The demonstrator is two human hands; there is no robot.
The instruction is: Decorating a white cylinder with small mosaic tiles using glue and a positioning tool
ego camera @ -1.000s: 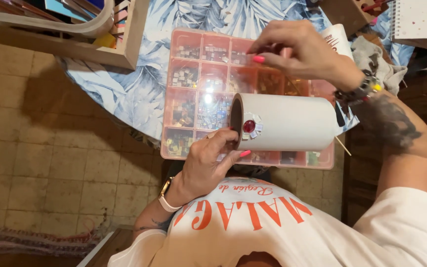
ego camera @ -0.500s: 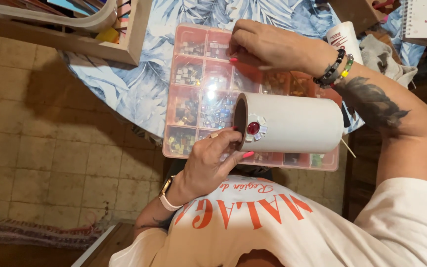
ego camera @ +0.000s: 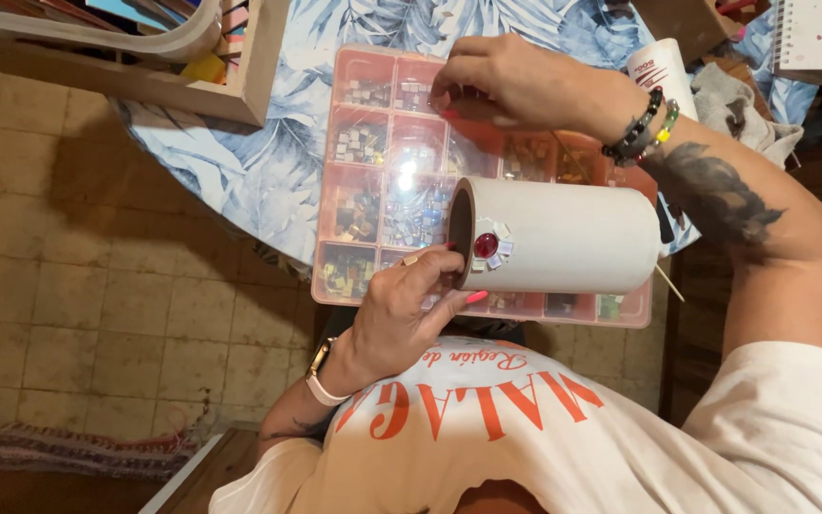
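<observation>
We are gripping the open rim of a white tube (ego camera: 563,238) with our left hand (ego camera: 401,319), fingers curled closed around its edge, holding it level above the near side of a pink compartment box (ego camera: 373,171). A red gem (ego camera: 485,246) ringed with small pale tiles is sitting on the tube near that rim. Our right hand (ego camera: 511,84) is reaching into a far compartment, fingertips pinched together; whether they have hold of a tile we cannot tell. The box is lying on a desk (ego camera: 259,171) covered in blue leaf-print cloth. A wooden tray (ego camera: 145,90) is sitting far left, a white bottle (ego camera: 663,69) far right.
</observation>
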